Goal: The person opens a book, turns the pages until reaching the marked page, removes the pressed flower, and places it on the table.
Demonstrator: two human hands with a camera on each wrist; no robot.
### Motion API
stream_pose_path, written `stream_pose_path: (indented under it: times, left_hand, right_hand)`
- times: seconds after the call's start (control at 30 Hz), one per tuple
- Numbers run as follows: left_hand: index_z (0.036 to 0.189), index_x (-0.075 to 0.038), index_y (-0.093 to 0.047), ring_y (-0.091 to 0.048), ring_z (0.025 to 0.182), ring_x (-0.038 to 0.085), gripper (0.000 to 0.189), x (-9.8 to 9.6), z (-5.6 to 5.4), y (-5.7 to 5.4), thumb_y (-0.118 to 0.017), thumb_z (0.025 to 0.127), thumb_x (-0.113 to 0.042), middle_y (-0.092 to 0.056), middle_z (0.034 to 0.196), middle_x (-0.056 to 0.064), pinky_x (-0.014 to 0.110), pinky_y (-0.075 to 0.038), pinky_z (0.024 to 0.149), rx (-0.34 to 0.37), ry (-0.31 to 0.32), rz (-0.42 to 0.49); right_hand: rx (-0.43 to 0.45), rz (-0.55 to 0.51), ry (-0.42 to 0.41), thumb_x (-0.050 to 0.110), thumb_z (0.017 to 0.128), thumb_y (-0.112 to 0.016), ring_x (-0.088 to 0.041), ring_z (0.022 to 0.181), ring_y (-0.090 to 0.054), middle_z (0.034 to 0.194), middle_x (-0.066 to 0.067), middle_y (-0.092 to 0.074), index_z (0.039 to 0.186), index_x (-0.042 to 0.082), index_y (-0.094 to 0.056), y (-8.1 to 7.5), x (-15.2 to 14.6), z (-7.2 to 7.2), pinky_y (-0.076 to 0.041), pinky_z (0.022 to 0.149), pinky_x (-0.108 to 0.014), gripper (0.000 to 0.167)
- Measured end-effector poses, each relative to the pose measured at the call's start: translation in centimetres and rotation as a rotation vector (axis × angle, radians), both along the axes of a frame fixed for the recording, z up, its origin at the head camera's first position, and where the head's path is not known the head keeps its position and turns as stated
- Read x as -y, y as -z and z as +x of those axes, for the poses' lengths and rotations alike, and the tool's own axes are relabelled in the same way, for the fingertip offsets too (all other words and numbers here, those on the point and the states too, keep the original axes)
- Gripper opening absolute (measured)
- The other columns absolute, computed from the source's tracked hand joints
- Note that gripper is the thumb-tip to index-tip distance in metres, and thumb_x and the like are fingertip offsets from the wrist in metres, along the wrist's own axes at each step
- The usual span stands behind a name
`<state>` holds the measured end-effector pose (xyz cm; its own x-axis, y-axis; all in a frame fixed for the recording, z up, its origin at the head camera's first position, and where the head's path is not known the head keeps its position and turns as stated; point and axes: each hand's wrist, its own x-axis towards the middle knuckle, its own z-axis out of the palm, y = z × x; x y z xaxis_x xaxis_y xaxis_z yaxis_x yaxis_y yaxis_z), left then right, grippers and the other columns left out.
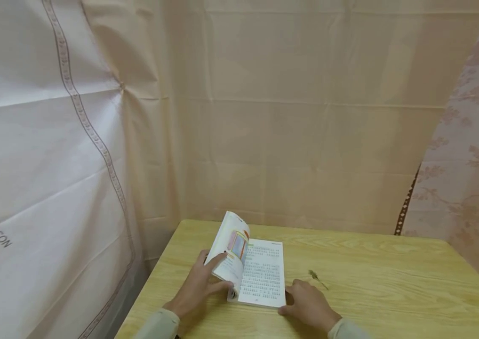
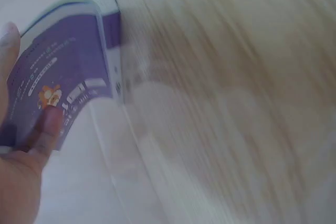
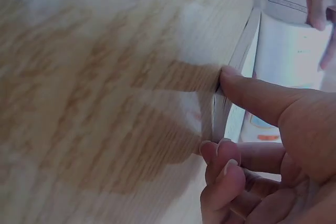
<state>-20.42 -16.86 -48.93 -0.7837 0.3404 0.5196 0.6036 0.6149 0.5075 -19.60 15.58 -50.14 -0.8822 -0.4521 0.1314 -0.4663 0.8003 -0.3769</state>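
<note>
An open book (image 1: pixel 262 275) lies on the wooden table, its right-hand page of print flat and its left part raised at a slant. On the raised page is a coloured picture. My left hand (image 1: pixel 197 287) grips that raised part, thumb on one side and fingers on the other. The left wrist view shows the purple cover (image 2: pixel 73 51) with a small orange cartoon figure, bent under the thumb. At the book's lower right corner, my right hand (image 1: pixel 309 303) holds the edge between thumb and curled fingers; its thumb (image 3: pixel 257 95) touches the page block in the right wrist view.
A small dried plant sprig (image 1: pixel 317 278) lies on the table (image 1: pixel 392 282), right of the book. Pinkish-beige cloth (image 1: pixel 307 117) hangs behind the table. More cloth hangs at the left, with printed lettering, and at the right, with a floral pattern.
</note>
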Motion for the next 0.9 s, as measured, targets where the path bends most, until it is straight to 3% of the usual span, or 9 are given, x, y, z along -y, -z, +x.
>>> stream_pose_path:
  times: [0.07, 0.13, 0.27, 0.33, 0.43, 0.53, 0.7, 0.83, 0.9]
  left_hand:
    - [0.145, -0.009, -0.057, -0.060, 0.118, 0.026, 0.065, -0.9, -0.2, -0.1, -0.083, 0.087, -0.025, -0.050, 0.139, 0.017, 0.041, -0.056, 0.093, -0.078, 0.027, -0.001]
    - [0.149, -0.011, -0.051, -0.063, 0.117, 0.027, 0.063, -1.9, -0.3, -0.3, -0.078, 0.093, -0.015, -0.055, 0.139, 0.017, 0.038, -0.057, 0.091, -0.079, 0.038, 0.019]
    - [0.162, -0.015, -0.025, -0.070, 0.104, 0.022, 0.079, -4.1, -0.3, -0.9, -0.070, 0.097, -0.007, -0.066, 0.129, 0.019, 0.030, -0.059, 0.081, 0.055, 0.080, 0.074]
    - [0.162, -0.013, -0.025, -0.070, 0.097, 0.017, 0.078, -5.1, -0.3, -1.2, -0.069, 0.098, -0.009, -0.069, 0.124, 0.019, 0.024, -0.058, 0.076, 0.120, 0.116, 0.053]
    - [0.149, -0.006, -0.049, -0.069, 0.101, 0.013, 0.056, -6.5, -0.5, -1.1, -0.070, 0.097, -0.012, -0.071, 0.122, 0.012, 0.023, -0.057, 0.083, 0.077, 0.161, -0.103]
    - [0.128, -0.008, -0.068, -0.068, 0.103, 0.011, 0.034, -7.6, -0.6, -0.6, -0.073, 0.096, -0.017, -0.073, 0.116, 0.003, 0.024, -0.055, 0.088, -0.033, 0.173, -0.308]
    - [0.110, -0.016, -0.076, -0.066, 0.094, 0.006, 0.020, -8.7, -0.6, 0.3, -0.077, 0.092, -0.024, -0.073, 0.104, -0.008, 0.022, -0.054, 0.085, -0.188, 0.185, -0.521]
    - [0.105, -0.019, -0.079, -0.064, 0.095, 0.006, 0.020, -8.8, -0.6, 0.5, -0.080, 0.089, -0.030, -0.073, 0.105, -0.010, 0.020, -0.051, 0.086, -0.243, 0.202, -0.609]
    - [0.105, -0.019, -0.079, -0.062, 0.095, 0.007, 0.022, -8.7, -0.8, 0.4, -0.081, 0.088, -0.032, -0.073, 0.106, -0.010, 0.020, -0.050, 0.086, -0.252, 0.217, -0.627]
  right_hand:
    - [-0.003, -0.009, 0.003, 0.035, 0.076, -0.091, -0.010, 0.062, -0.037, 0.072, 0.005, -0.047, 0.107, 0.009, -0.079, 0.0, 0.0, 0.1, -0.031, 0.052, -0.027, 0.042]
    - [-0.003, -0.020, 0.001, 0.034, 0.076, -0.091, -0.010, 0.062, -0.037, 0.071, 0.005, -0.047, 0.106, 0.010, -0.080, 0.0, 0.0, 0.2, -0.031, 0.052, -0.027, 0.040]
    - [-0.024, -0.028, -0.005, 0.034, 0.076, -0.090, -0.008, 0.061, -0.036, 0.071, 0.006, -0.047, 0.102, 0.010, -0.080, 0.0, 0.1, 0.3, -0.032, 0.051, -0.027, 0.037]
    - [-0.046, -0.030, -0.011, 0.035, 0.076, -0.091, -0.008, 0.061, -0.036, 0.071, 0.007, -0.046, 0.100, 0.010, -0.079, 0.1, 0.1, 0.4, -0.031, 0.051, -0.027, 0.036]
    - [-0.077, -0.038, -0.016, 0.035, 0.075, -0.091, -0.007, 0.061, -0.036, 0.070, 0.008, -0.046, 0.099, 0.012, -0.079, 0.2, 0.1, 0.5, -0.031, 0.050, -0.026, 0.036]
    - [-0.096, -0.051, -0.019, 0.034, 0.074, -0.091, -0.005, 0.060, -0.036, 0.069, 0.009, -0.046, 0.096, 0.013, -0.079, 0.3, 0.2, 0.6, -0.032, 0.050, -0.026, 0.033]
    - [-0.110, -0.069, -0.013, 0.033, 0.075, -0.090, -0.005, 0.059, -0.037, 0.068, 0.010, -0.044, 0.076, 0.016, -0.068, 0.3, 0.3, 0.5, -0.033, 0.049, -0.025, 0.028]
    - [-0.126, -0.052, -0.019, 0.032, 0.076, -0.089, -0.006, 0.058, -0.037, 0.066, 0.010, -0.042, 0.067, 0.021, -0.053, 0.1, 0.1, 0.0, -0.034, 0.050, -0.025, 0.039]
    - [-0.126, -0.049, -0.034, 0.031, 0.077, -0.089, -0.006, 0.059, -0.037, 0.067, 0.009, -0.042, 0.069, 0.020, -0.056, 0.0, -0.1, -0.3, -0.034, 0.051, -0.026, 0.035]
